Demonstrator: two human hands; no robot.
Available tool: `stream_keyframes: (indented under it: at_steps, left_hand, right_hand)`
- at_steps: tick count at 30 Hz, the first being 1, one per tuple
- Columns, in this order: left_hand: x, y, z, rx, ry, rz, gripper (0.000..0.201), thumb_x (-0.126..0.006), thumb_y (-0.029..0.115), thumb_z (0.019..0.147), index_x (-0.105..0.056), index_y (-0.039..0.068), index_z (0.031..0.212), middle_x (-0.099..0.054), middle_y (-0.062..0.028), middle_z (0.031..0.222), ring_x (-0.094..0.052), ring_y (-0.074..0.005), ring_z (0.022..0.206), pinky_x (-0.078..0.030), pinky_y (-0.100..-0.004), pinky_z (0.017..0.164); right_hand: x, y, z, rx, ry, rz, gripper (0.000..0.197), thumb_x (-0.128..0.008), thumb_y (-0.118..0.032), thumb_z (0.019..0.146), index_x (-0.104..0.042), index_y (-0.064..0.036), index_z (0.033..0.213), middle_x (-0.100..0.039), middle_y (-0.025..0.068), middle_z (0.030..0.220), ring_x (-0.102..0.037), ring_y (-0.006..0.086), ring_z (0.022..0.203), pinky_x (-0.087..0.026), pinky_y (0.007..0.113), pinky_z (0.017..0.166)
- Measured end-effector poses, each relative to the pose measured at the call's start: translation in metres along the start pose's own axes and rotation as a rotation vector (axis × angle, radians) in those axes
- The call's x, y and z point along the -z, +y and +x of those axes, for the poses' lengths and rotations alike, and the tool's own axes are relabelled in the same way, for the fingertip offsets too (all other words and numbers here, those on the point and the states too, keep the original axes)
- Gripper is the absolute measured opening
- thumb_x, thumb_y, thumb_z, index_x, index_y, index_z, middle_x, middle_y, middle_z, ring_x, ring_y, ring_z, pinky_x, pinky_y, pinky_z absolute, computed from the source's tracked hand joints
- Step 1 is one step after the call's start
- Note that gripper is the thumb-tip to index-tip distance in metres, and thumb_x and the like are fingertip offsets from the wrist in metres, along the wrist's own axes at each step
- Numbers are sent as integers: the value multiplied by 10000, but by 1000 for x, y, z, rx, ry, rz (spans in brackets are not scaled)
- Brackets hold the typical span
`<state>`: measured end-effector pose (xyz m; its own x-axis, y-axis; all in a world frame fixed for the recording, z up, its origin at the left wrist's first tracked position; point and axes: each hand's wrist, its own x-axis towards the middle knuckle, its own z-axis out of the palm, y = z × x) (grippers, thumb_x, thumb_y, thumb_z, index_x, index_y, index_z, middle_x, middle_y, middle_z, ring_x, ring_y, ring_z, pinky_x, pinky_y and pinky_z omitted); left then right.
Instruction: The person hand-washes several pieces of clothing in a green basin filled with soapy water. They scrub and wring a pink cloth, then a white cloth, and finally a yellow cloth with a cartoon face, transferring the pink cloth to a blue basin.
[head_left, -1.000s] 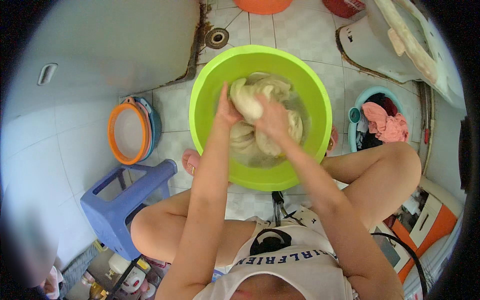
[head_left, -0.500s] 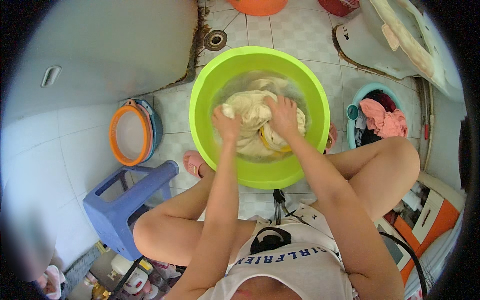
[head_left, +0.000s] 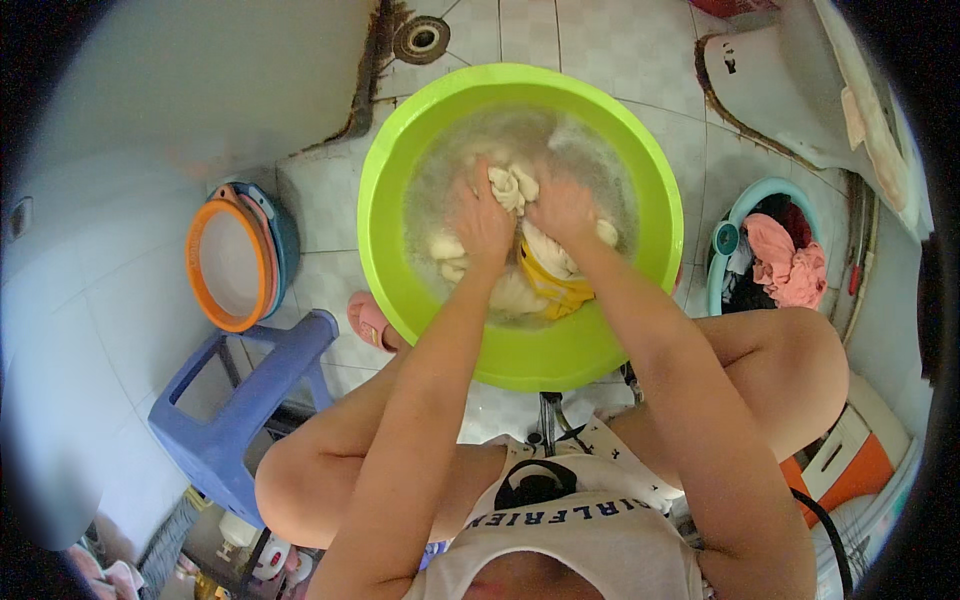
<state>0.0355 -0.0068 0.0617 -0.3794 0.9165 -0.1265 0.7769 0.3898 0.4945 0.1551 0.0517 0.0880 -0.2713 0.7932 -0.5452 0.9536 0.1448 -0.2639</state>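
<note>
Cream-white cloth (head_left: 513,187) lies bunched in cloudy, sudsy water inside a big lime-green basin (head_left: 375,215). My left hand (head_left: 484,218) presses the bunch from its left side, closed against it. On the opposite side my right hand (head_left: 562,208) grips the same cloth, its fingertips smeared by motion and partly under suds. A yellow part (head_left: 552,285) of the wet laundry shows just below my right hand. More pale fabric lies partly sunk around both wrists.
To the left, nested small basins with an orange rim (head_left: 192,270) lean by the wall, above a blue plastic stool (head_left: 215,400). A light-blue tub (head_left: 716,285) of clothes stands right. A floor drain (head_left: 421,40) lies beyond the basin; a pink slipper (head_left: 368,320) is beside it.
My hands have moved closer together and slightly farther into the basin, gathering the cloth into a bunch between them. More of the yellow part shows. The view has shifted a little.
</note>
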Motion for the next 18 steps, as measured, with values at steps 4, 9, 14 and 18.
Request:
stream_keyframes:
  at_steps: [4,9,14,18]
  left_hand:
    - [-1,-2,4,59,2,146,820,-752,205,689,-357,202,1407,-402,-214,1322,-392,-413,1211,-367,-517,933]
    - [10,-4,7,-103,170,68,789,-782,244,647,-433,184,1352,-425,-165,1302,-400,-365,1206,-313,-503,966]
    - [7,-5,3,-98,162,75,761,-780,258,638,-461,177,1325,-442,-150,1283,-417,-357,1181,-324,-485,963]
    - [6,-4,3,-104,209,81,763,-783,236,637,-459,173,1325,-457,-145,1260,-428,-352,1174,-332,-478,959]
  right_hand:
    - [-12,14,10,108,191,37,688,-706,-360,711,-468,-90,1297,-602,207,1039,-609,330,971,-490,456,827]
    - [6,3,11,85,222,-45,672,-714,-354,687,-483,-102,1266,-584,227,1088,-606,389,984,-485,503,842]
    - [1,9,3,90,210,78,636,-713,-354,689,-494,-124,1240,-580,220,1076,-600,379,991,-478,510,838]
    - [3,12,3,163,273,31,644,-706,-358,705,-479,-127,1261,-579,221,1075,-602,373,981,-476,529,826]
